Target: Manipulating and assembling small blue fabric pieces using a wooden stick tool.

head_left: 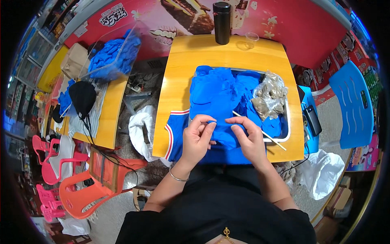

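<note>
My left hand [199,136] is closed, thumb and forefinger pinched at the edge of a blue fabric piece [221,132]. Facing it a short way off is my right hand [250,140], its thumb and forefinger slightly apart at the fabric's other side. A thin pale stick [275,141] runs behind the right forefinger and comes out past the knuckles; the other fingers, which appear to hold it, are hidden. Beyond both hands, a heap of blue fabric pieces [215,89] fills a metal tray [287,126]. On the tray's right side lies a clear plastic bag [270,95] with brownish contents.
A blue garment with striped trim [175,136] lies left of the tray on the yellow table [183,51]. At the back stand a black flask [222,24] and a clear cup [251,39]. A clear bin [111,61] of blue pieces is far left; a blue chair [352,105] stands right.
</note>
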Available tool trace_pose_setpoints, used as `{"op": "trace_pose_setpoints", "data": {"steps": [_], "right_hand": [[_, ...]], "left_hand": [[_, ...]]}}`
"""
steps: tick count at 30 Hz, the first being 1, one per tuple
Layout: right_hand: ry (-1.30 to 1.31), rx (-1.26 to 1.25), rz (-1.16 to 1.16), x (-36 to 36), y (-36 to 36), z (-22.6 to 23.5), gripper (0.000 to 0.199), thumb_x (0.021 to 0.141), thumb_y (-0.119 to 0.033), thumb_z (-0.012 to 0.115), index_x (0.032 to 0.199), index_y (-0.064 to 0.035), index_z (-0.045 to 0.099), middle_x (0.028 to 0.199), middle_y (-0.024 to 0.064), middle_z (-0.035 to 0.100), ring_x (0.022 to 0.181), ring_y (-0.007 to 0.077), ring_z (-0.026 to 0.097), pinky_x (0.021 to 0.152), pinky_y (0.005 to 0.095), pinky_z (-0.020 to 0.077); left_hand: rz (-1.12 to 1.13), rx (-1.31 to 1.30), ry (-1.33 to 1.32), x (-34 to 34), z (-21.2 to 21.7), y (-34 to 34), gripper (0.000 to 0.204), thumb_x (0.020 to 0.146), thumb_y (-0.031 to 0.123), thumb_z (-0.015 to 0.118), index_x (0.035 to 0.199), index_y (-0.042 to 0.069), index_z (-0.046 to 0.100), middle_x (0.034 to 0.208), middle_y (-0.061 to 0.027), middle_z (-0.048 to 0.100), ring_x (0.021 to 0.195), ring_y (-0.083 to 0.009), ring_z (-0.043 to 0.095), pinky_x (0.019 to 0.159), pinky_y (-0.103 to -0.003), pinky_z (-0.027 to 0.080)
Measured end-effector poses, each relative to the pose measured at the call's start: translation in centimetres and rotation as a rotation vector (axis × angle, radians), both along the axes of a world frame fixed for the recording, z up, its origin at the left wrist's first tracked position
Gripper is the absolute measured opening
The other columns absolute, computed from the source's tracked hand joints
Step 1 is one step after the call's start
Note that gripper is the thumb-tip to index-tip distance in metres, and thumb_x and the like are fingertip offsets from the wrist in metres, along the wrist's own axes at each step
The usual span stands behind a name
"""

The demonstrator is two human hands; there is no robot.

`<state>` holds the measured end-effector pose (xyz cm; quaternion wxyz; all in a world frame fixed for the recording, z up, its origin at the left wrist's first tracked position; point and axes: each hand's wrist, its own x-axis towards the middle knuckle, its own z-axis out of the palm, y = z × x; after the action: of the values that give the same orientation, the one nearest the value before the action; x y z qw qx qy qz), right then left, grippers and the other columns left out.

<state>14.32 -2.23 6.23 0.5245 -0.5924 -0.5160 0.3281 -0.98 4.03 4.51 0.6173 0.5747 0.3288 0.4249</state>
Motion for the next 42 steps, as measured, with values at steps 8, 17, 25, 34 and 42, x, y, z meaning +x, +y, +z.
{"op": "trace_pose_setpoints", "data": {"steps": [8, 17, 25, 34, 42], "right_hand": [[-0.120, -0.035, -0.006, 0.8, -0.2, -0.4, 0.014, 0.087, -0.008, 0.055, 0.096, -0.0015, 0.063, 0.073, 0.0063, 0.062, 0.060, 0.0068, 0.050, 0.054, 0.0212, 0.0400], [-0.887, 0.055, -0.393, 10.8, 0.9, -1.9, 0.038, 0.072, -0.005, 0.068, 0.108, -0.0049, 0.054, 0.096, 0.0128, 0.056, 0.089, 0.0274, 0.054, 0.077, 0.0354, 0.0455], [-0.933, 0.087, -0.325, 15.8, 2.6, -3.5, 0.009, 0.072, -0.007, 0.062, 0.078, -0.0028, 0.058, 0.086, 0.0116, 0.059, 0.090, 0.0300, 0.053, 0.081, 0.0376, 0.0429], [-0.490, 0.031, 0.049, 9.0, 2.2, 3.6, 0.007, 0.085, -0.011, 0.057, 0.083, -0.0045, 0.055, 0.070, 0.0129, 0.059, 0.064, 0.0282, 0.059, 0.057, 0.0335, 0.0456], [0.069, 0.065, 0.226, 5.1, 0.5, 2.3, 0.023, 0.087, -0.020, 0.055, 0.103, -0.0027, 0.055, 0.084, 0.0056, 0.059, 0.073, 0.0135, 0.057, 0.064, 0.0264, 0.0454]], "left_hand": [[-0.014, -0.176, 0.001, -0.1, 0.7, 0.0, 0.013, 0.090, 0.009, 0.052, 0.103, 0.004, 0.051, 0.055, 0.0020, 0.050, 0.042, -0.0014, 0.043, 0.040, -0.016, 0.039], [0.052, 0.155, 0.242, 0.6, -3.2, 1.4, 0.010, 0.090, 0.008, 0.052, 0.093, 0.001, 0.059, 0.055, -0.0004, 0.051, 0.044, -0.0046, 0.046, 0.042, -0.019, 0.042], [0.135, 0.860, 0.766, 1.0, -2.8, 2.3, 0.019, 0.075, 0.010, 0.066, 0.092, 0.003, 0.061, 0.100, -0.0149, 0.054, 0.094, -0.0300, 0.052, 0.079, -0.038, 0.043], [-0.099, 0.501, 0.263, 2.9, 1.0, 0.8, 0.064, 0.069, 0.012, 0.075, 0.124, 0.003, 0.045, 0.120, -0.0145, 0.050, 0.099, -0.0223, 0.053, 0.069, -0.029, 0.047], [-0.456, -0.423, -0.163, 2.2, -0.6, -0.7, 0.019, 0.089, 0.015, 0.058, 0.104, 0.006, 0.052, 0.083, -0.0022, 0.060, 0.054, -0.0083, 0.056, 0.045, -0.019, 0.040]]}}
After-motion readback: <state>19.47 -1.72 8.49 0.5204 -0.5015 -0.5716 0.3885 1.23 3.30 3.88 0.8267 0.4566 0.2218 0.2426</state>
